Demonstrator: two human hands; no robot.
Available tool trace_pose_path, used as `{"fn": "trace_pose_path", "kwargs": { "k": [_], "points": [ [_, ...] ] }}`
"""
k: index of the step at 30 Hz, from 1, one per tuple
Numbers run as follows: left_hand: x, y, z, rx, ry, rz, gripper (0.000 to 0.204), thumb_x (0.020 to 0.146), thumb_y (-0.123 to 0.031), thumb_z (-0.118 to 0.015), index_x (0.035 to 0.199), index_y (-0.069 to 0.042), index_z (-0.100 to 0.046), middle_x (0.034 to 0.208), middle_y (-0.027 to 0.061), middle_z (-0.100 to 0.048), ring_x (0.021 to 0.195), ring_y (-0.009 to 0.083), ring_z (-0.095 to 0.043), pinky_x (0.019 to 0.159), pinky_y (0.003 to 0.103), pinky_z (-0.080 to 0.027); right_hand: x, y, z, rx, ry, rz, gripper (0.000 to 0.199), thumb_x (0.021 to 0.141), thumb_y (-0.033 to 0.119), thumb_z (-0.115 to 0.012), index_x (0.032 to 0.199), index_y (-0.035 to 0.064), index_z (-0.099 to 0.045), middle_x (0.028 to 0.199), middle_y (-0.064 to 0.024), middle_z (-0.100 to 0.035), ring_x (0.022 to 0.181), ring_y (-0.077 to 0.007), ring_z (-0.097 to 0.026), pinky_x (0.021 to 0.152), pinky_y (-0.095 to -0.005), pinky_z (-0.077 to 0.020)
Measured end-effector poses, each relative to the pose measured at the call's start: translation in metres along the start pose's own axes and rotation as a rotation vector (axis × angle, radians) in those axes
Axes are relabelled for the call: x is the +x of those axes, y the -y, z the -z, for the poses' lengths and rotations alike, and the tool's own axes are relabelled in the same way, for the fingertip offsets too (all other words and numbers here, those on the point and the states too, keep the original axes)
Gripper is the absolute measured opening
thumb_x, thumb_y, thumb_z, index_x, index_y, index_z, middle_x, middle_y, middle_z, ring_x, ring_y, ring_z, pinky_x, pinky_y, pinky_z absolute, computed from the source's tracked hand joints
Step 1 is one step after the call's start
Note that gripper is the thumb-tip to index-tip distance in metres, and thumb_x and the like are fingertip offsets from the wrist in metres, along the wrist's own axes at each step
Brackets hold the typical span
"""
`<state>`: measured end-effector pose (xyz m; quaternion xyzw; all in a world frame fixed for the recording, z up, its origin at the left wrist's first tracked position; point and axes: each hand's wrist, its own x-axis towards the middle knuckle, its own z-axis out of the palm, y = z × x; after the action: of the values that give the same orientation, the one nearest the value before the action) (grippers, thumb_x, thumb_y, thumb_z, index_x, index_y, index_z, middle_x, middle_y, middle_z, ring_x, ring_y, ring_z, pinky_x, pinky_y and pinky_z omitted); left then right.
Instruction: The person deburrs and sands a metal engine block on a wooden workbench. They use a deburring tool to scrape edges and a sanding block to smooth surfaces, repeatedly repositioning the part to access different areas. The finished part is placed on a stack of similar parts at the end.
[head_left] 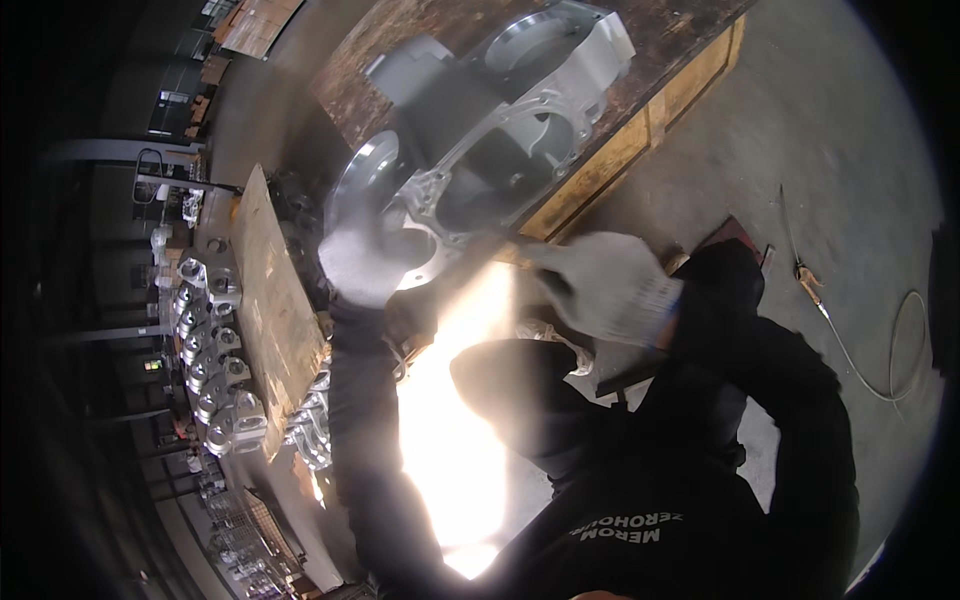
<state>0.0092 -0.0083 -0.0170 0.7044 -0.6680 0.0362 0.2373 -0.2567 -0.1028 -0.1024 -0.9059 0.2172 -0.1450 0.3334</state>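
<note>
A large grey metal casting (455,120) with round bores and a wide oval opening lies on a worn, dark-topped wooden bench (660,65). My left hand (362,262), in a pale work glove, is curled at the casting's near left edge, beside a small ring-shaped boss; motion blurs its fingers. My right hand (612,288), also gloved, is closed near the casting's near side, its thumb and fingers pointing left toward the casting. Whatever sits in its grip is lost in blur and a strong bright glare below the casting.
At the left stands an upright wooden board (275,310), with rows of similar metal castings (210,350) beyond it. An air gun (808,283) with a coiled hose (868,385) lies on the grey floor at the right. Stacked cartons (260,25) show at the far left.
</note>
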Motion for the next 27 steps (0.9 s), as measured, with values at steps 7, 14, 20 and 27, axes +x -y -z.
{"fn": "trace_pose_path", "kwargs": {
  "k": [7, 14, 20, 27],
  "points": [
    [0.001, -0.007, 0.005, 0.118, 0.103, 0.115, 0.086, 0.069, -0.009, -0.076, 0.151, -0.004, -0.054, 0.143, 0.0204, -0.062, 0.131, 0.0368, -0.062, 0.108, 0.044, -0.055, 0.023, -0.018, -0.01, 0.132, -0.066, 0.199, 0.03, 0.101, 0.024, -0.061, 0.123, 0.0074, -0.071, 0.097, -0.0197, -0.074, 0.09, -0.0386, -0.074, 0.077, -0.0502, -0.0581],
    [0.002, -0.007, 0.006, 0.076, 0.16, 0.149, 0.092, 0.07, -0.009, -0.078, 0.157, -0.004, -0.047, 0.148, 0.021, -0.058, 0.136, 0.0358, -0.059, 0.109, 0.044, -0.053, 0.03, -0.031, -0.01, 0.347, -0.001, 0.27, 0.039, 0.107, 0.024, -0.059, 0.139, 0.0044, -0.064, 0.107, -0.0221, -0.074, 0.091, -0.0317, -0.073, 0.081, -0.0398, -0.0577],
    [-0.001, -0.007, 0.001, 0.113, 0.082, -0.008, 0.068, 0.084, -0.019, -0.071, 0.147, -0.004, -0.05, 0.134, 0.0215, -0.057, 0.116, 0.0346, -0.063, 0.094, 0.044, -0.054, 0.033, -0.027, -0.008, 0.484, 0.177, 0.119, 0.034, 0.107, 0.022, -0.054, 0.133, 0.0047, -0.067, 0.093, -0.0197, -0.071, 0.079, -0.0307, -0.068, 0.075, -0.0417, -0.0557],
    [-0.002, 0.0, 0.006, 0.14, 0.23, -0.021, 0.093, 0.078, -0.003, -0.079, 0.161, 0.0, -0.038, 0.165, 0.0173, -0.042, 0.143, 0.029, -0.052, 0.112, 0.034, -0.05, 0.045, -0.022, -0.005, 0.074, 0.129, 0.116, 0.031, 0.1, 0.02, -0.061, 0.128, 0.0093, -0.069, 0.081, -0.0193, -0.072, 0.073, -0.0365, -0.072, 0.07, -0.0488, -0.0597]
  ]
}}
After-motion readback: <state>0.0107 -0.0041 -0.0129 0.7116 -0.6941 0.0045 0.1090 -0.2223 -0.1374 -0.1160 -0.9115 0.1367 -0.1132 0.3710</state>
